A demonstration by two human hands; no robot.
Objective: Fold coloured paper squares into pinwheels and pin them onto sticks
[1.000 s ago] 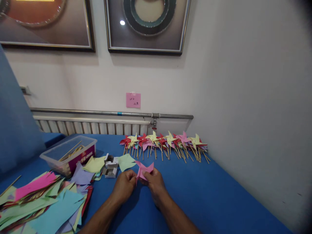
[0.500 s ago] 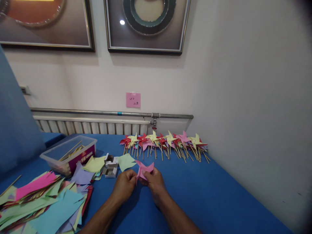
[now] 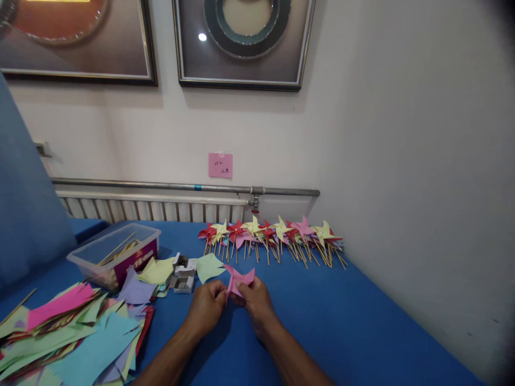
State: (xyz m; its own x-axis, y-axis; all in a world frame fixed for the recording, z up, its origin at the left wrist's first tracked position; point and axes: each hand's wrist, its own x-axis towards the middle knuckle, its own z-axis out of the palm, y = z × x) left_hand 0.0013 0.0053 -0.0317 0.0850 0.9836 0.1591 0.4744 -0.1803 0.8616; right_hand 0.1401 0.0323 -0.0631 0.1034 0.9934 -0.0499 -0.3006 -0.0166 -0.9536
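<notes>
A pink paper pinwheel [image 3: 238,281] with folded blades is pinched between the thumb and fingers of my right hand [image 3: 257,303], a little above the blue tabletop. At its left edge, my left hand [image 3: 208,304] is closed, fingertips pressed together close against a hanging blade. What those fingertips grip is too small and hidden to make out. Just beyond my hands lies a pale green paper square [image 3: 208,267] with cut corners. Beside it stand small open white boxes [image 3: 184,282]; their contents are unclear.
Several finished pinwheels [image 3: 273,231] on sticks lie in a row by the wall. Left are a clear plastic bin [image 3: 86,261] of sticks, a purple paper square [image 3: 137,289], yellow paper [image 3: 156,271] and a heap of coloured paper [image 3: 88,348]. A radiator [image 3: 161,209] runs behind.
</notes>
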